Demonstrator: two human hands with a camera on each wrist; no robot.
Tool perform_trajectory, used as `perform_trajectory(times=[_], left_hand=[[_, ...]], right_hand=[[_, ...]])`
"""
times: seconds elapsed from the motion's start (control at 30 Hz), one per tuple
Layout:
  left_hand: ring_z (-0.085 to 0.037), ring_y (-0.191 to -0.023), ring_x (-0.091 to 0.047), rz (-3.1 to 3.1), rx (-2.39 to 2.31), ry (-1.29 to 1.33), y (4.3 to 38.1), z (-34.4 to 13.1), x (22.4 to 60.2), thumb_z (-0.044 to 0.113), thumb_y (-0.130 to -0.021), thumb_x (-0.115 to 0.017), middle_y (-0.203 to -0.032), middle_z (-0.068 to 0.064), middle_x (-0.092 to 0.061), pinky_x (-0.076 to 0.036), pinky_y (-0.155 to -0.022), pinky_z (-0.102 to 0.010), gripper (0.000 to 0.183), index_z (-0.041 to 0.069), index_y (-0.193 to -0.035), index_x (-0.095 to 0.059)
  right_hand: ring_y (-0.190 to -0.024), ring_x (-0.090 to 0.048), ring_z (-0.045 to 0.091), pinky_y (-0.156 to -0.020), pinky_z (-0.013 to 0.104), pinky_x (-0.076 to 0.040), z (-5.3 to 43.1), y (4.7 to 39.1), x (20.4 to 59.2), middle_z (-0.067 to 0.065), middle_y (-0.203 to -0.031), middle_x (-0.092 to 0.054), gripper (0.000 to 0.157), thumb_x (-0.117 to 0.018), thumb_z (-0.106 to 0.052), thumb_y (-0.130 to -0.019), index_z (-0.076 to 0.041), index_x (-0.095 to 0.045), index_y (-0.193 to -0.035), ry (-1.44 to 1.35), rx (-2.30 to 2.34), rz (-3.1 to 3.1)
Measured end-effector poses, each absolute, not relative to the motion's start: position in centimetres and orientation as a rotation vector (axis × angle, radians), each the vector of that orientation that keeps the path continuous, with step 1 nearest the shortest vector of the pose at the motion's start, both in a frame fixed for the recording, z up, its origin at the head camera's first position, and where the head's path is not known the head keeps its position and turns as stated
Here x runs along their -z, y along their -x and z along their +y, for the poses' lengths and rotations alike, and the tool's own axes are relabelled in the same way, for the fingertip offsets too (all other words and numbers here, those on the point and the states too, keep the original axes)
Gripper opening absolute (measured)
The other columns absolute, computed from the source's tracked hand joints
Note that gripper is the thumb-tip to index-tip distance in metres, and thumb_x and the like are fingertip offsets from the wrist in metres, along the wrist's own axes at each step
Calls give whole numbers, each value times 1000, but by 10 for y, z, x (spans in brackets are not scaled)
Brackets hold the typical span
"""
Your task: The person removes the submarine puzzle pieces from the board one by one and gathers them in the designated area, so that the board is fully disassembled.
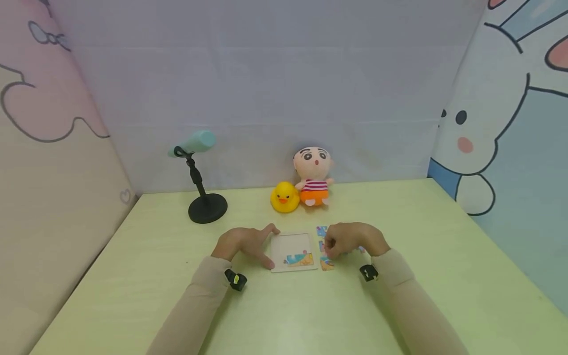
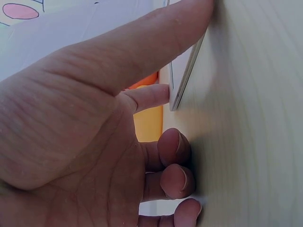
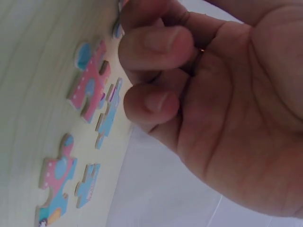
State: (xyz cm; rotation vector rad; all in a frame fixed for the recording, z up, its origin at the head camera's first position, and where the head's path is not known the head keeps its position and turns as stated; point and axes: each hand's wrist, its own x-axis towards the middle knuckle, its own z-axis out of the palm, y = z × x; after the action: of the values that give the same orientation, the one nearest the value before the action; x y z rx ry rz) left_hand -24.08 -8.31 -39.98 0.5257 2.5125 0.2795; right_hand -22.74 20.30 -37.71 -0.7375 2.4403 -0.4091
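Note:
A shallow white puzzle frame lies on the table, with joined blue-and-tan jigsaw pieces in its lower right corner. My left hand spreads thumb and index finger along the frame's left side, the thumb at the near corner and the index at the far one. In the left wrist view the other fingertips rest by the table. Right of the frame, my right hand is low over loose jigsaw pieces, its fingers curled. Its thumb tip is hidden in the right wrist view; I cannot tell whether it pinches a piece.
More loose pink and blue pieces lie flat beneath and beyond the right hand. Behind the frame sit a yellow rubber duck and a plush doll. A black stand holding a mint-green cylinder is at back left.

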Motion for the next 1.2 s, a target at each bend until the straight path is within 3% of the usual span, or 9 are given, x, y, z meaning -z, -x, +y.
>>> perform_trajectory(times=[0.23,0.57,0.77,1.0,1.1,1.13,1.2], left_hand=[[-29,-122,-54,2501,-296,-508,241,-84,402,56,-73,-83,-139,-11,-55,-41,-102,-54,92,33,-146,-31],[-29,-120,-55,2507,-291,-502,239,-87,404,56,-74,-83,-136,-10,-58,-42,-100,-54,90,34,-145,-31],[-29,-121,-54,2510,-287,-500,240,-86,403,59,-74,-82,-138,-9,-56,-41,-101,-54,91,36,-146,-31],[-28,-117,-56,2511,-291,-506,241,-84,400,57,-74,-83,-134,-10,-59,-42,-99,-54,90,35,-145,-31],[-28,-116,-56,2511,-294,-516,240,-84,399,57,-75,-83,-133,-10,-60,-43,-98,-53,89,34,-144,-31],[-28,-116,-57,2512,-293,-518,240,-83,399,56,-75,-83,-133,-10,-60,-43,-98,-53,89,34,-144,-31],[-28,-115,-57,2513,-290,-519,240,-83,398,56,-75,-83,-133,-10,-60,-43,-98,-53,89,34,-144,-31]], right_hand=[[-61,-45,10,-58,24,-38,200,226,378,-5,-68,-52,14,-71,-13,-91,-14,-66,-78,666,374,2472],[-60,-45,10,-55,25,-38,189,228,385,-4,-75,-53,9,-68,-8,-90,-14,-62,-88,827,504,2449],[-58,-46,10,-57,26,-37,177,225,388,-3,-70,-56,8,-69,-11,-93,-14,-62,-92,862,517,2455],[-60,-48,9,-72,34,-44,165,222,394,-3,-68,-54,15,-70,-10,-93,-15,-61,-104,913,528,2459],[-58,-49,10,-70,30,-45,160,220,396,-3,-67,-50,21,-70,-11,-93,-15,-58,-110,907,538,2459],[-55,-49,11,-61,28,-41,159,219,396,-3,-66,-49,24,-70,-10,-93,-14,-57,-113,907,551,2453],[-48,-49,13,-55,24,-40,155,217,397,-3,-64,-46,27,-69,-9,-93,-13,-55,-116,927,577,2445]])
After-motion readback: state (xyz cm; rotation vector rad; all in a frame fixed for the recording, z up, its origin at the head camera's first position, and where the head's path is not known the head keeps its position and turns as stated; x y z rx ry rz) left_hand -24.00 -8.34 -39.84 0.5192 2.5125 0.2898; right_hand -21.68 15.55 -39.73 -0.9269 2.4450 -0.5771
